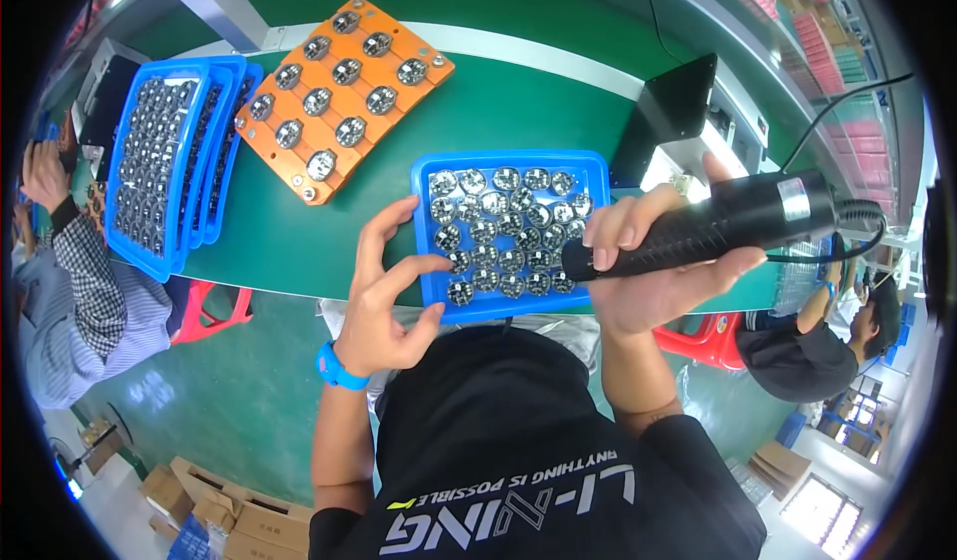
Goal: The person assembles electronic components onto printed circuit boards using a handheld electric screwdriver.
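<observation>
My right hand (653, 281) is wrapped round a black corded electric screwdriver (713, 229), held aslant over the right side of a blue tray (518, 157). Its working tip is not visible. Rows of small round circuit boards (511, 224) lie in the tray. At the tray's left edge is my left hand (384, 296), open, its fingers spread. One fingertip reaches over the rim to a round board in the lower left; whether it touches cannot be made out. Another finger rests by the upper left rim.
An orange fixture (334, 176) with round boards in its seats lies farther left on the green table (518, 82). Left of it stand stacked blue trays (159, 246) of boards. A black-and-white device (668, 112) is at the back right. Other people sit on both sides.
</observation>
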